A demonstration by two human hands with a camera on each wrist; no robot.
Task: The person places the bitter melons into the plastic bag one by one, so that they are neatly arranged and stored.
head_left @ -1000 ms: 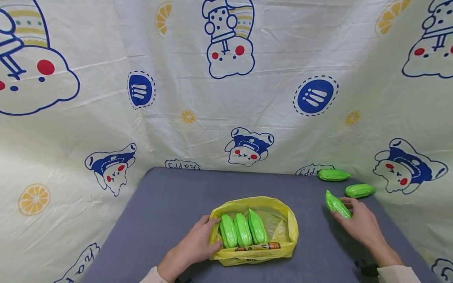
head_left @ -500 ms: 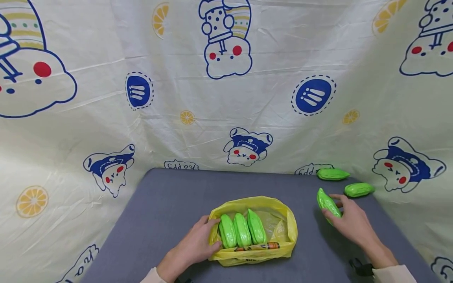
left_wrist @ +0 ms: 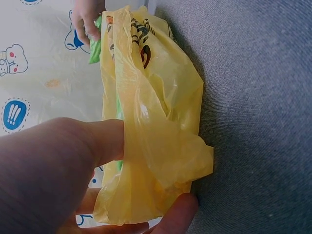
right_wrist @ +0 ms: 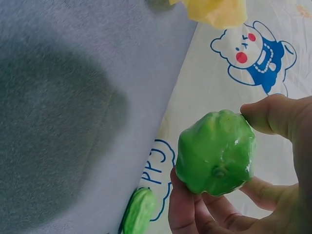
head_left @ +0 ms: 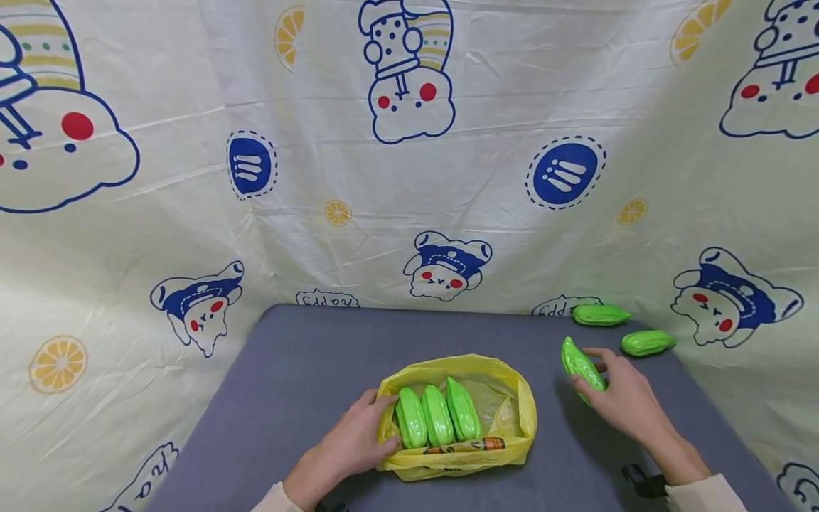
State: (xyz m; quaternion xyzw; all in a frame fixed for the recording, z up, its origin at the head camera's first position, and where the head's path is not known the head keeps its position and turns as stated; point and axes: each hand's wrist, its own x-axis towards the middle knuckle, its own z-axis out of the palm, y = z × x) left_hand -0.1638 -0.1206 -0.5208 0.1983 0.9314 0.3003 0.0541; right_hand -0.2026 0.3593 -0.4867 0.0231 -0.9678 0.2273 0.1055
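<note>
A yellow plastic bag [head_left: 470,462] lies with its mouth spread in the head view. Inside it, three green bitter melons [head_left: 439,416] sit side by side toward the left. My left hand [head_left: 355,441] grips the bag's left edge; in the left wrist view its thumb [left_wrist: 105,139] goes inside the rim while fingers stay outside. Right of the bag, my right hand [head_left: 623,398] holds another bitter melon [head_left: 581,366] above the table, pinched between thumb and fingers. The right wrist view shows the stem end of this held bitter melon [right_wrist: 217,153].
Two more bitter melons, one [head_left: 601,315] at the far edge and one [head_left: 648,343] near the right edge, lie on the grey table [head_left: 307,355]. A white printed sheet [head_left: 397,178] hangs behind and around the table.
My right hand has carried the held bitter melon leftward, closer to the bag. The left hand has stayed on the bag's edge.
</note>
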